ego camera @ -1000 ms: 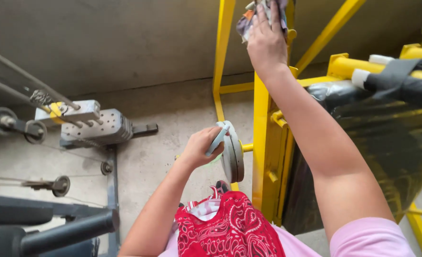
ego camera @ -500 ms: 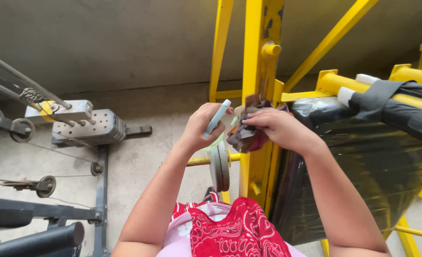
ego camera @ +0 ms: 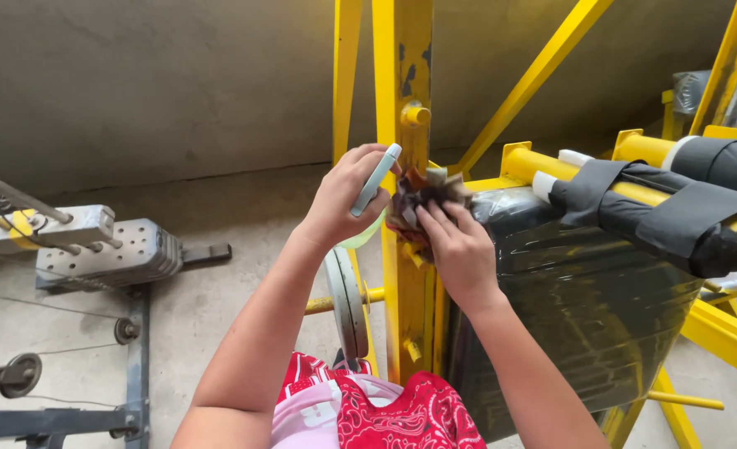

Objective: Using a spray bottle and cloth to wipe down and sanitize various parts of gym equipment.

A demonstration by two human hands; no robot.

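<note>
Both hands have shifted closer against the yellow upright [ego camera: 403, 166]. The left hand [ego camera: 342, 204] is closed around a pale spray bottle [ego camera: 375, 180]; the right hand [ego camera: 458, 249], fingers curled, presses a bunched dark cloth [ego camera: 418, 199] against the post, beside a plastic-wrapped black pad [ego camera: 576, 291].

both arms raised, left hand [ego camera: 341, 202] and right hand [ego camera: 458, 249] curled closed.

Yellow post [ego camera: 401, 274] ahead (open floor [ego camera: 219, 291] l.)
</note>
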